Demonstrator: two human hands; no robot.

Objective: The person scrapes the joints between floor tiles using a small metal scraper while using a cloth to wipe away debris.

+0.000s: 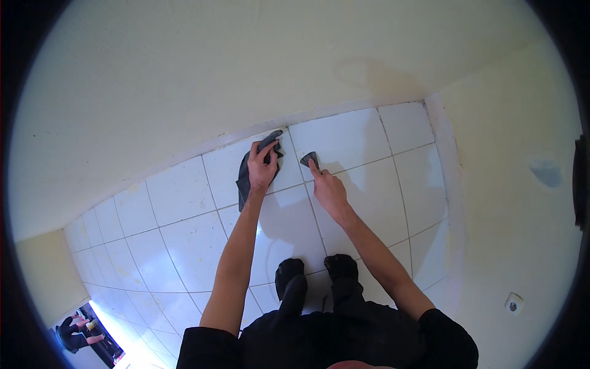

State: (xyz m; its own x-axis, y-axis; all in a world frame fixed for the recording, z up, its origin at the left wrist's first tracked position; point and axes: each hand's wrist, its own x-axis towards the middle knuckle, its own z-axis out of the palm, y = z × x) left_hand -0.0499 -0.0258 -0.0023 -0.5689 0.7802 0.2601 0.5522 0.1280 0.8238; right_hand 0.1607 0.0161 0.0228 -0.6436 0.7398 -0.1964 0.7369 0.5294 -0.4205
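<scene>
My left hand (262, 167) is closed on a dark grey cloth (244, 184), which bunches up past the fingers and hangs down beside the wrist. It is at the floor tiles close to the foot of the far wall. To its right, my right hand (330, 192) grips a scraper (309, 159) with a dark, fan-shaped blade, the index finger stretched along it. The blade points at the white tiled floor (341, 138) near a grout line; whether it touches the tile I cannot tell. Most of the scraper's handle is hidden in my hand.
A cream wall (184, 74) runs along the far side and meets the right wall (491, 154) in a corner. My feet in black socks (289, 270) stand on the tiles. A socket (514, 304) is low on the right wall. Another person (72, 335) shows at the bright lower left opening.
</scene>
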